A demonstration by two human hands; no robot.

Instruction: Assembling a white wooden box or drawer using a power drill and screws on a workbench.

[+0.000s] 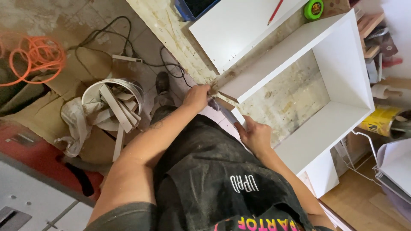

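Note:
A white open cabinet frame lies on a worn workbench. My left hand is closed on a small dark tool, mostly hidden, pressed against the frame's near corner. My right hand rests on the near edge of the frame's lower side panel, fingers curled over it. A loose white board lies flat behind the frame with a red pencil on it.
A green tape measure sits at the bench's far end. On the floor stand a white bucket of offcut strips, black cables and a coiled orange cord. A yellow can and shelves crowd the right.

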